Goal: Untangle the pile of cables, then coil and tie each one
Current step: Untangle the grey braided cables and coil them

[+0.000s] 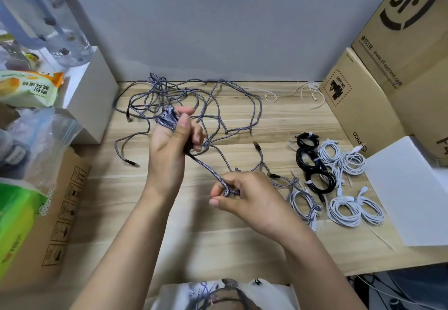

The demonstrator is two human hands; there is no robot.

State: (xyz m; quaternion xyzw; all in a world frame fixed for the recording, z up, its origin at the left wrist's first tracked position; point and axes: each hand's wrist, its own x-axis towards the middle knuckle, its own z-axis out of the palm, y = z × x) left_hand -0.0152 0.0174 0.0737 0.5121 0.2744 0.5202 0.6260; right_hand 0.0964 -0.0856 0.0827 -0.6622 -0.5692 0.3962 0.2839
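Note:
A tangle of grey braided cables [194, 101] lies spread over the back of the wooden table [218, 232]. My left hand [173, 140] is raised above it and grips a small coil of braided cable [167, 119] wound round its fingers. From that coil a taut strand [206, 171] runs down to my right hand [244, 195], which pinches it between thumb and fingers. Coiled and tied cables lie at the right: black ones [312, 161] and white ones [346, 207].
Cardboard boxes [378, 86] stand at the right, with a white foam block [409, 191] in front of them. Loose white ties [308, 91] lie near the wall. At the left are a white box [94, 96], plastic bags [46, 135], a snack packet [26, 86] and another cardboard box [55, 215].

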